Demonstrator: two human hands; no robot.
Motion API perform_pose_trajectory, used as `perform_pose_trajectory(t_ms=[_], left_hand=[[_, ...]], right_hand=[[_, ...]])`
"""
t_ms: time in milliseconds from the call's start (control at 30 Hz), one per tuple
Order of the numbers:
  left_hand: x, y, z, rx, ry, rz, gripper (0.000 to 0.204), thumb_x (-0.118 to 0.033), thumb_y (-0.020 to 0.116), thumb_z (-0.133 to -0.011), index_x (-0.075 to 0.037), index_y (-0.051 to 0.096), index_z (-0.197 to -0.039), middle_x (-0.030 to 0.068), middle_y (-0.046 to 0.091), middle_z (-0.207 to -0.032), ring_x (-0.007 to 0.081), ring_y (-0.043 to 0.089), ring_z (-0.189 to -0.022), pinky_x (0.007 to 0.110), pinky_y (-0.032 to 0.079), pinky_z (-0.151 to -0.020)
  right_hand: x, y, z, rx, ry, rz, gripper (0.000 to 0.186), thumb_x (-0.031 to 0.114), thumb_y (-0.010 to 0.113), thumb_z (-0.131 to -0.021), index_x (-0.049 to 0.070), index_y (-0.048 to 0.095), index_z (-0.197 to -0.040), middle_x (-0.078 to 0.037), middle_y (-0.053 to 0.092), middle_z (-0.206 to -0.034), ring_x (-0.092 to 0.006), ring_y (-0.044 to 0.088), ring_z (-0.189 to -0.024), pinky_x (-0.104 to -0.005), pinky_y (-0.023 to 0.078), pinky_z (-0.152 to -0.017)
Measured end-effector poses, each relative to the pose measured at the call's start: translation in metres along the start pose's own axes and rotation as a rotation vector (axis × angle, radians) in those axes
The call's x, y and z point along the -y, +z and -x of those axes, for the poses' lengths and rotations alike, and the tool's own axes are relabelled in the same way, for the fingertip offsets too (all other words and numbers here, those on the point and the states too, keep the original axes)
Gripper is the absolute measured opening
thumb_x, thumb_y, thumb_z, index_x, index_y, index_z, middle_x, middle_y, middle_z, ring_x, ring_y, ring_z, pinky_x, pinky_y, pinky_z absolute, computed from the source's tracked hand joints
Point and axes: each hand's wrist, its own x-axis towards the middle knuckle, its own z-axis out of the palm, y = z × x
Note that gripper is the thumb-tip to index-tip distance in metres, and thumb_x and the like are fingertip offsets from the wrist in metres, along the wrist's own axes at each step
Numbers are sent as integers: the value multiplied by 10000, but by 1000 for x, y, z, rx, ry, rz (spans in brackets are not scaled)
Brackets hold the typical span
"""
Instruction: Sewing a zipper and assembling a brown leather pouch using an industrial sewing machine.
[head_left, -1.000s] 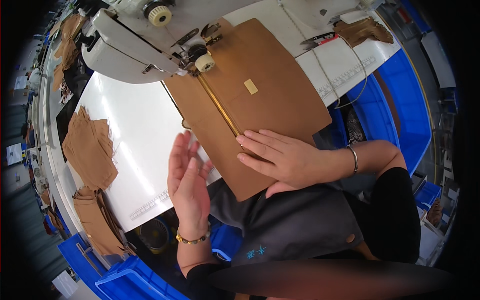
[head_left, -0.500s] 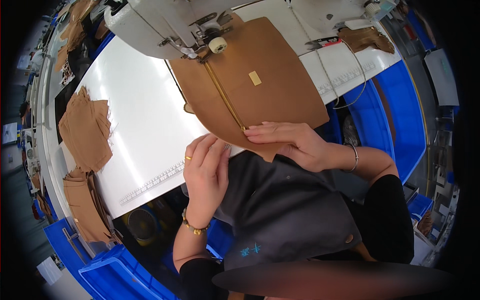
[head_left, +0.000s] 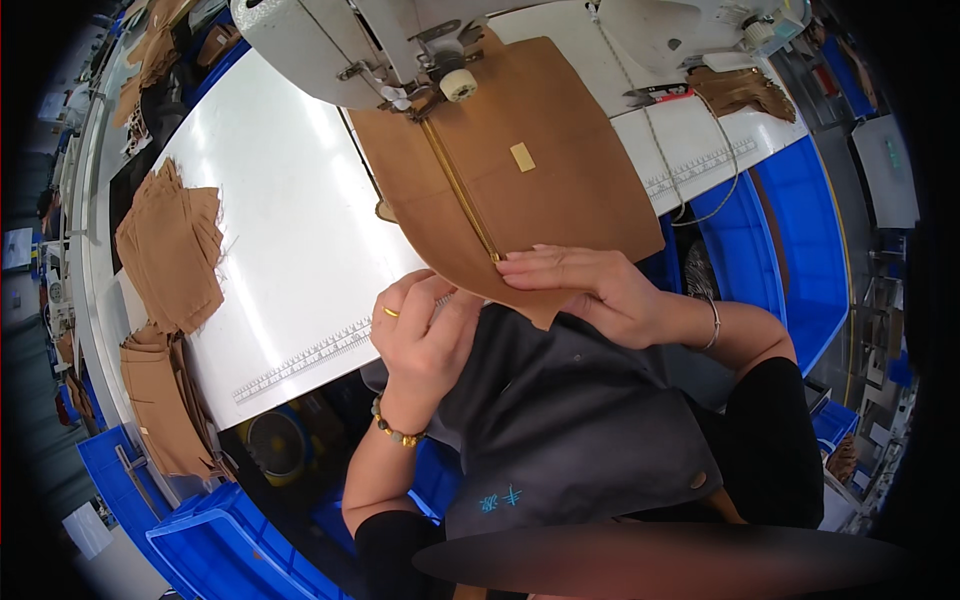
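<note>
A brown panel (head_left: 570,130), cloth or leather, lies under the sewing machine head (head_left: 345,45), its near edge curling over the table's front. A gold zipper (head_left: 460,190) runs down it from the presser foot, and a small pale tag (head_left: 522,157) sits to the right. My right hand (head_left: 600,290) lies with its fingers together on the panel at the zipper's near end, thumb under the edge, gripping it. At the panel's lower left edge, my left hand (head_left: 428,330) is closed, fingertips pinched against the material and partly hidden.
Stacks of brown cut pieces (head_left: 175,245) lie on the white table (head_left: 290,200) at left. Red-handled snippers (head_left: 660,94), a cord (head_left: 655,165) and brown scraps (head_left: 740,90) are at right. Blue bins (head_left: 810,240) stand beside the table, and a printed ruler (head_left: 305,360) follows its front edge.
My left hand's fingers have curled in more and turned toward the panel's edge. My right hand keeps its place by the zipper's end. The whole view has shifted slightly.
</note>
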Motion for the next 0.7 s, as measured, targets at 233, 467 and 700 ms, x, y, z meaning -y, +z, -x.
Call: perform_pose_trajectory(t_ms=[233,467,700], left_hand=[[-4,8,2,-11,164,-56,204,-45,836,-690,-36,770,-883,38,708,-955,207,677,-888,314,498,-671],[-3,7,1,-10,103,-116,242,-61,811,-705,-33,765,-941,65,724,-1007,231,692,-924,316,514,-693],[-12,2,-5,197,180,-122,289,-43,691,-812,9,718,-1096,139,723,-1112,290,686,-1050,354,543,-808]], right_hand=[[0,-1,-1,8,24,-33,421,84,531,-989,11,605,-1397,-147,598,-1464,-338,502,-1423,-481,326,-1223],[-2,0,2,20,4,15,452,12,527,-944,12,612,-1388,-146,590,-1473,-340,507,-1419,-486,325,-1223],[0,-16,3,77,-74,108,435,254,555,-1044,51,588,-1427,-143,554,-1503,-339,488,-1424,-462,350,-1204]])
